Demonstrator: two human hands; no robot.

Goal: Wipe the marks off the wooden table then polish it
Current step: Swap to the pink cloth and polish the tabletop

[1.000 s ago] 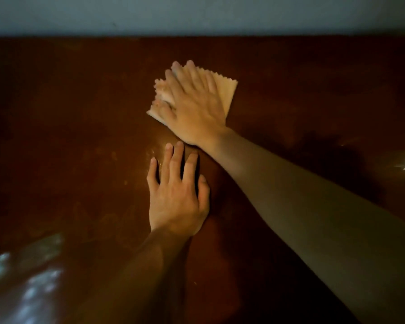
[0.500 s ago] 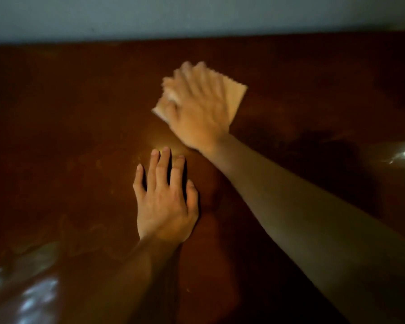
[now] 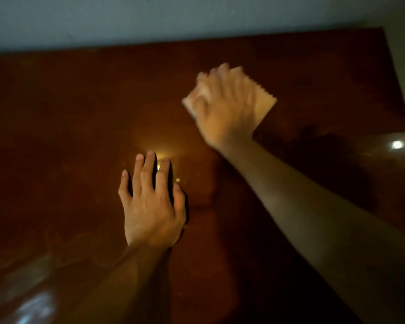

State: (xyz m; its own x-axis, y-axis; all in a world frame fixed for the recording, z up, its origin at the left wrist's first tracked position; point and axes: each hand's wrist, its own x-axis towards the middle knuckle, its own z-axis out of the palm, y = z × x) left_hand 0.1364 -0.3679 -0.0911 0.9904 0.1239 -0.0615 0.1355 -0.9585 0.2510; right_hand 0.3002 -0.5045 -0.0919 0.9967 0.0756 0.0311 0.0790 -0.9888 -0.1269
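Observation:
A dark reddish wooden table fills the view, glossy, with faint cloudy marks near its front left. A pale folded cloth with a zigzag edge lies on the table towards the back right. My right hand lies flat on top of the cloth, fingers spread and straight, blurred by motion. My left hand rests palm down on the bare wood in the middle, fingers straight, holding nothing.
A pale wall runs along the table's far edge. The table's right edge shows at the upper right. Light glares on the surface at the right and at the front left.
My right hand has slid the cloth to the right across the table. My left hand stays planted on the wood. The view has shifted, so the table's right edge shows.

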